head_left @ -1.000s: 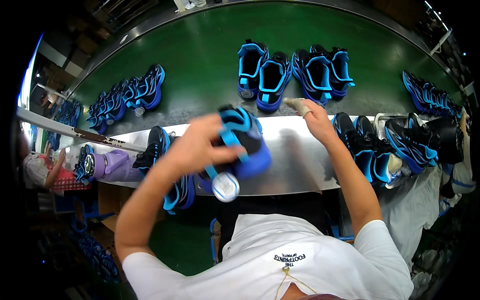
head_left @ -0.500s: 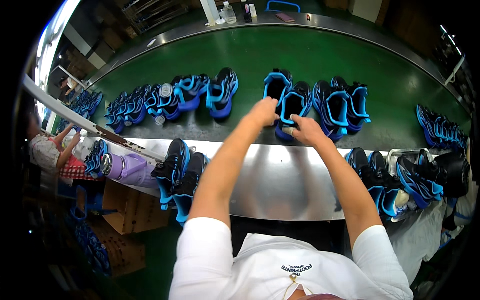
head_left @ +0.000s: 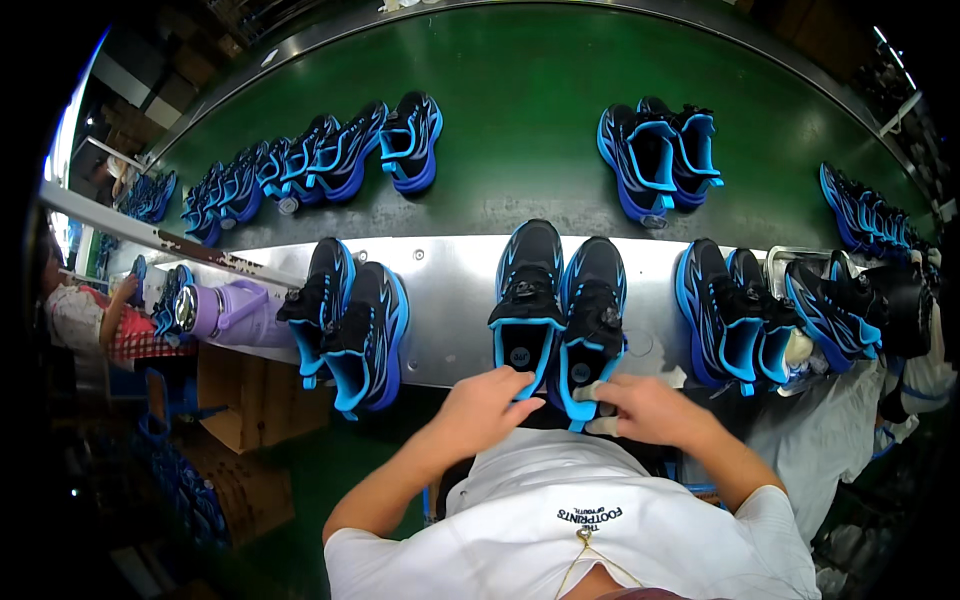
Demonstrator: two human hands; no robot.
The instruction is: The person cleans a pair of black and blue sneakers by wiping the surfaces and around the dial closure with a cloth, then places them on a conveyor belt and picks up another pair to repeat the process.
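A pair of black sneakers with bright blue trim and dials on the tongues rests on the metal ledge in front of me, toes pointing away. At the heel of the left sneaker point(head_left: 528, 275), my left hand point(head_left: 484, 408) is closed with the fingers on the collar. My right hand point(head_left: 650, 408) pinches the heel tab of the right sneaker point(head_left: 595, 290), and pale wraps cover some of its fingertips. Both openings face me, and a round mark shows on each insole. The two shoes stand side by side, almost touching.
Similar pairs flank mine on the ledge point(head_left: 440, 330), one at left point(head_left: 365, 335) and more at right point(head_left: 712, 310). A green belt point(head_left: 520, 120) beyond carries shoes. A purple jug point(head_left: 235, 312) and a white bar point(head_left: 150, 235) are left, near another person point(head_left: 85, 310).
Both hands have drawn the pair of sneakers from the green belt toward me onto the metal ledge. The view has tilted down, and the shoes on the belt have shifted leftward in it.
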